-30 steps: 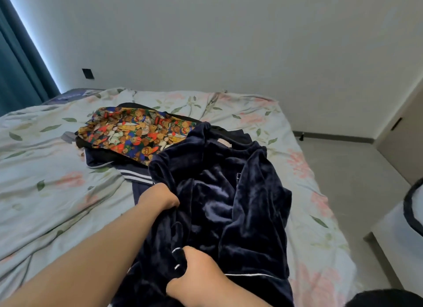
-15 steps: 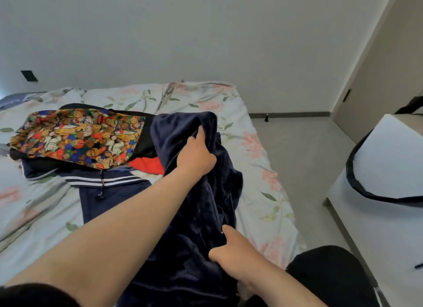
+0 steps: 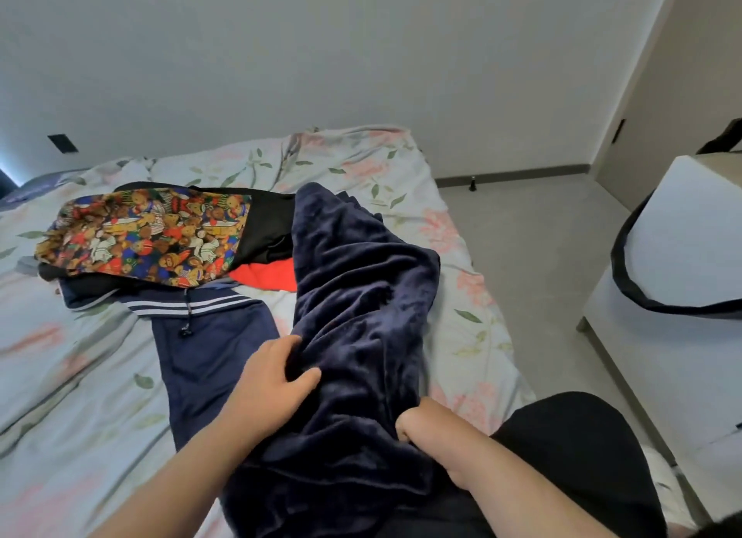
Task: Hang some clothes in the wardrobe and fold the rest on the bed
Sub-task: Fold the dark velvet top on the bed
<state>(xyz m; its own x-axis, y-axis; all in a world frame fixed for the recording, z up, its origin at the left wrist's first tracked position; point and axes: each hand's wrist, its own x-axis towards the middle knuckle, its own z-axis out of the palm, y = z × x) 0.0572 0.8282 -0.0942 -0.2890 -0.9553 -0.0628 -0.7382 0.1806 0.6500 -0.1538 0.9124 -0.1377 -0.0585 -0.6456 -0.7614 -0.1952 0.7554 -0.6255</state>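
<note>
Status: early stage — no garment appears folded or hung; no wardrobe is identifiable in frame. The dark blue fleece garment [image 3: 361, 316] lies lengthwise at centre frame on the bed [image 3: 80, 377], reaching toward the lower edge. The left hand [image 3: 269, 381] grips a fold at its left side, thumb on top; the right hand [image 3: 425, 425] is curled into the fabric near its right edge. A pile of clothes [image 3: 160, 240] waits at upper left, unsorted. Open bed surface lies at left; the right edge of the bed runs just beside the garment, with bare floor [image 3: 542, 256] beyond.
</note>
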